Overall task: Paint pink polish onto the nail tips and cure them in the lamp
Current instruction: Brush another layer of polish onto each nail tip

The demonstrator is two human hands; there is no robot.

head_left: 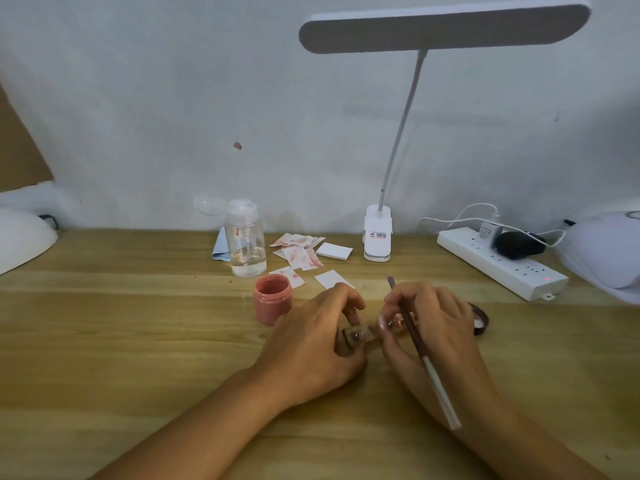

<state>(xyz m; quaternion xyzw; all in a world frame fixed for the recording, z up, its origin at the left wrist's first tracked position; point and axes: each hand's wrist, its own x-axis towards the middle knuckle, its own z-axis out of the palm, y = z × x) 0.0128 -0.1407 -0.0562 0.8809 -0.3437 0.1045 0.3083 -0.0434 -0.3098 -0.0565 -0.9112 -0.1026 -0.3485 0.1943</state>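
My left hand grips a small clear holder that carries nail tips, low over the wooden table. My right hand meets it from the right, fingers on a pink-tinted nail tip, with a long brush tucked along the hand, its dark end up and white handle toward me. An open jar of pink polish stands just left of my left hand. Its lid lies behind my right hand. A white curing lamp sits at the far right.
A clear pump bottle, stained paper wipes and a white pad lie behind the jar. A clip-on desk lamp arches overhead. A power strip with plugs lies at the right. Another white dome sits at the far left.
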